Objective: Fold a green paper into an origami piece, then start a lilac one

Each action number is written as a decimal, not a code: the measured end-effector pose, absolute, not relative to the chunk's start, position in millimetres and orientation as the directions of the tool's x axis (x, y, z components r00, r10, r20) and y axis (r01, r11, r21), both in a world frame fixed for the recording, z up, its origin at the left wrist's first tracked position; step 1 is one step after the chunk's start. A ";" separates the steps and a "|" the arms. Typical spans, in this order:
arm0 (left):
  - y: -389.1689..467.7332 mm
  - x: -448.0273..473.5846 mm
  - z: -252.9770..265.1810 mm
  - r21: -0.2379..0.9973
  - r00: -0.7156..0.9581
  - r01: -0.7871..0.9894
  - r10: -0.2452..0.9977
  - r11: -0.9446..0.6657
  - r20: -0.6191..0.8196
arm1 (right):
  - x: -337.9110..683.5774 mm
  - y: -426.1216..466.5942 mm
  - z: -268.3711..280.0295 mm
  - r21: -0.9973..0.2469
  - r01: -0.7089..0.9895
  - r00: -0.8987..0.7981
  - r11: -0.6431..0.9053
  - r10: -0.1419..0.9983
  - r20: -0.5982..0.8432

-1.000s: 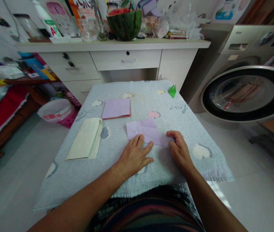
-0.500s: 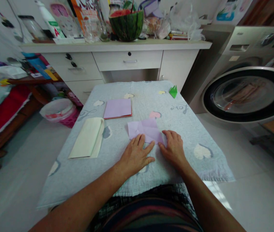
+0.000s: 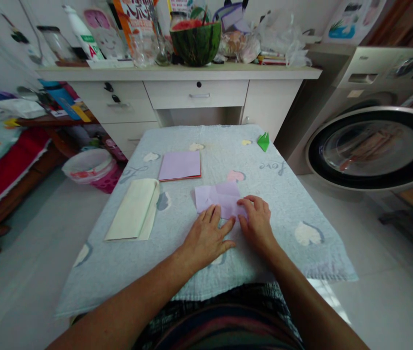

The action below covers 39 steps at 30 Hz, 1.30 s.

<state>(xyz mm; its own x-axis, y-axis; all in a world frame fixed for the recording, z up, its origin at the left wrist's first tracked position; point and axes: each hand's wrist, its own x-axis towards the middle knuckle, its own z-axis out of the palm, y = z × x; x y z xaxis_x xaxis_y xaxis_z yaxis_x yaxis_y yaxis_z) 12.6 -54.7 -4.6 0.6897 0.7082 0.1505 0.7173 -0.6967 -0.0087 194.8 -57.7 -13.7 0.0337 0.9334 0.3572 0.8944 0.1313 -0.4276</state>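
Note:
A creased sheet of light purple origami paper lies on the cloth-covered table in front of me. My left hand rests on its near edge, fingertips pressing down, fingers and thumb spread. Around the paper's right end, my right hand is curled, its index finger on top and its thumb low by the near corner. My right fingers cover that end. Farther back on the left is a square stack of paper, purple on top with red at the edge. A folded pale green sheet lies left of my left hand.
A small green folded paper piece sits at the table's far right corner. Beyond the table stands a white cabinet with a cut watermelon on top. A washing machine with its door open is on the right, a pink bin on the left.
My right hand has shifted slightly left, its index finger now farther over the paper's right end. My left hand stays pressed on the near edge. The whole view has moved a little.

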 end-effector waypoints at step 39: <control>-63.2 -8.3 -2.0 -0.044 0.589 0.808 0.804 -0.587 0.080 | 193.8 -63.5 -7.7 -0.336 0.861 -0.303 0.382 0.916 0.264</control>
